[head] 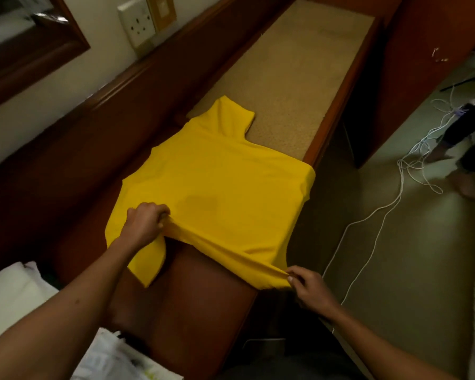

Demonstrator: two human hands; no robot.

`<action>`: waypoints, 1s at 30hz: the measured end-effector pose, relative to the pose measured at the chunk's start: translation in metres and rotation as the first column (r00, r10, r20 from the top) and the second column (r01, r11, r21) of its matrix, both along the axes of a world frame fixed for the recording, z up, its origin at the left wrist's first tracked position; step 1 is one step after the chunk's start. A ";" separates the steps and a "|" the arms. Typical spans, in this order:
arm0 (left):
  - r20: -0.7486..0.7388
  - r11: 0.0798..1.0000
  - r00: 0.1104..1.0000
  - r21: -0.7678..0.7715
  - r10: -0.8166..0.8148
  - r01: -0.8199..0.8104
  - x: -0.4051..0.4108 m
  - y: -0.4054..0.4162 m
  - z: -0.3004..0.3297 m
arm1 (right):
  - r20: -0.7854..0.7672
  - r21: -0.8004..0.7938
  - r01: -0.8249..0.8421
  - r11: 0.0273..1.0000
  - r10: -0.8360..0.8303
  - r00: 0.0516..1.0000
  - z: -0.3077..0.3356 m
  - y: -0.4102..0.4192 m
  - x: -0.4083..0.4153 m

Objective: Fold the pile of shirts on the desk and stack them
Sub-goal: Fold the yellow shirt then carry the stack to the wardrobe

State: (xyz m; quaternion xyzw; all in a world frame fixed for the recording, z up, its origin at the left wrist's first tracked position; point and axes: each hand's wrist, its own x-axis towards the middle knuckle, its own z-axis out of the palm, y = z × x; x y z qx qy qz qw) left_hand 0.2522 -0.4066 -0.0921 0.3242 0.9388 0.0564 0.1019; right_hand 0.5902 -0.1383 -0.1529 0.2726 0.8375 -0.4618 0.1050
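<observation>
Fingers [162,215] of the left hand [146,224] are curled tight, pinching a ridge of the yellow shirt [217,182], and the fingers [292,278] of the right hand [310,289] pinch the same near edge further along, so the cloth is pulled into a taut fold between the two. Beyond both sets of fingers the shirt lies spread on the tabletop [198,297], dark red-brown wood near the hands and a paler speckled inlay [294,78] further off; one sleeve reaches onto that inlay, and the shirt's side beyond the right fingers droops over the tabletop's edge. Past the left fingers a wooden rail runs along a cream wall with a wall socket [136,21] and a corner of a framed mirror [25,31]. Out beyond the right fingers, white cables [412,171] trail over a dull floor, and someone's bare feet [466,182] stand there, the rest of them cut off. Nearer than the left fingers, pale cloth and crumpled white stuff sit at the frame's bottom corner, too dim and cropped to identify.
</observation>
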 end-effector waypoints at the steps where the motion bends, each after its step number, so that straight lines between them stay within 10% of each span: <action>1: -0.037 0.999 0.999 -0.034 0.002 -0.003 -0.005 0.013 0.002 | -0.011 -0.012 -0.009 1.000 0.009 1.000 0.001 0.011 -0.005; 13: -0.111 0.906 0.989 -0.402 0.098 -0.135 -0.043 0.158 -0.014 | 0.121 -0.265 -0.160 0.951 0.197 0.973 -0.017 0.127 -0.068; 19: -0.251 0.929 0.896 0.041 0.367 -0.369 0.030 0.180 -0.023 | 0.130 -0.282 -0.210 0.936 0.254 0.958 -0.043 0.149 -0.091; 30: 0.356 0.823 0.747 -0.147 0.561 -0.549 0.132 0.134 -0.076 | 0.373 -0.063 -0.573 0.817 0.552 0.746 -0.076 0.171 -0.123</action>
